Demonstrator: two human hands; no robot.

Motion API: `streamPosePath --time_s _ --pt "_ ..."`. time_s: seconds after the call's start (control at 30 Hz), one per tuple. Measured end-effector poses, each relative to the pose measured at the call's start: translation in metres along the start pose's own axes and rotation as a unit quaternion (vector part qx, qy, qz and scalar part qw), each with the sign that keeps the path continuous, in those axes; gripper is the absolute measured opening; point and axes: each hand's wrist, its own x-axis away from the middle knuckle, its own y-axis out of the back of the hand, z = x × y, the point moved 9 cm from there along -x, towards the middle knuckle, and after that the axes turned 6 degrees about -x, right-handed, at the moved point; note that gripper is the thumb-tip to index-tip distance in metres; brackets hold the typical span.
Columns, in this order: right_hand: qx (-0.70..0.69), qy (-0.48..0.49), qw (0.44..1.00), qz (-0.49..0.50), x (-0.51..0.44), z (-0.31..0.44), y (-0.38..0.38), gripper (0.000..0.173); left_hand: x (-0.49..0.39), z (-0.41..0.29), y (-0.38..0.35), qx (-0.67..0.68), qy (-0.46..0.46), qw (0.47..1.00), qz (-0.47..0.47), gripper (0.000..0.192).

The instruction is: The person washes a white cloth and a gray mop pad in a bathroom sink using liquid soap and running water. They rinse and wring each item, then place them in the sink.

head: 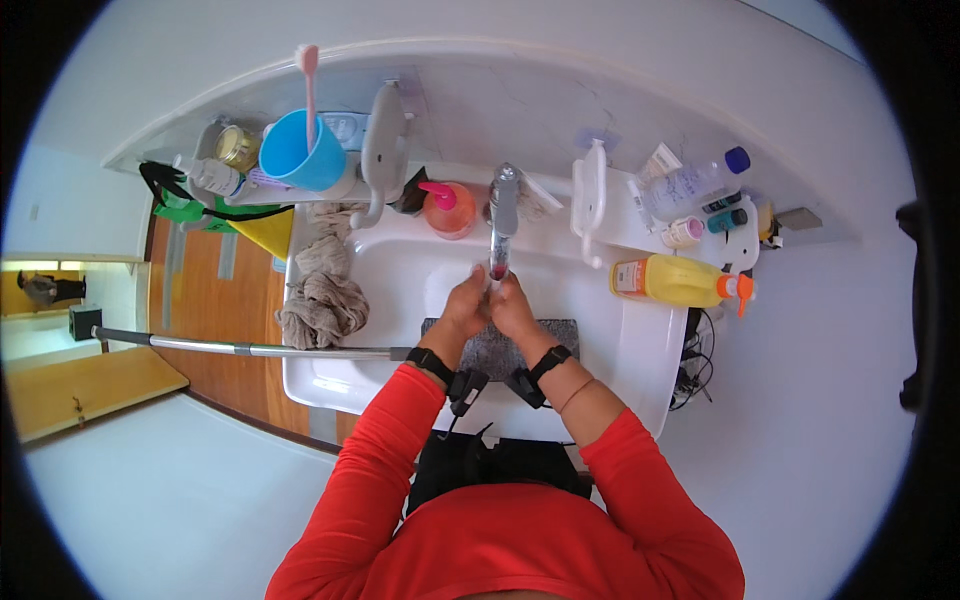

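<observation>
Under the spout of a chrome faucet (506,210), my left hand (469,304) and my right hand (511,306) are close together over the white sink (405,277). Their fingertips meet or nearly meet below the spout. Whether anything lies between them is hidden, and I cannot tell if water runs. Beneath my wrists lies a flat grey mop head (491,352), its metal pole (300,352) reaching out to the left. Behind the basin, left of the faucet, stands an orange bottle with a pink pump (448,211). Black straps with small devices circle both wrists.
Crumpled grey-brown cloths (322,307) lie on the sink's left rim. A yellow pump bottle (667,280) lies on the right side. Wall shelves carry a blue cup (302,154) with a toothbrush and a clear bottle (686,187). Far left, a person (49,289) is visible beyond a doorway.
</observation>
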Motion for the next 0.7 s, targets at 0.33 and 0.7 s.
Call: streamPosePath --time_s 0.33,0.7 --pt "-0.328 -0.195 0.924 -0.020 -0.004 -0.029 -0.020 0.021 0.033 -0.060 -0.012 -0.389 -0.174 0.889 -0.166 0.040" --pt "-0.113 -0.144 0.979 -0.094 -0.011 -0.031 -0.014 0.022 0.079 -0.137 -0.129 -0.327 -0.340 0.882 -0.019 0.019"
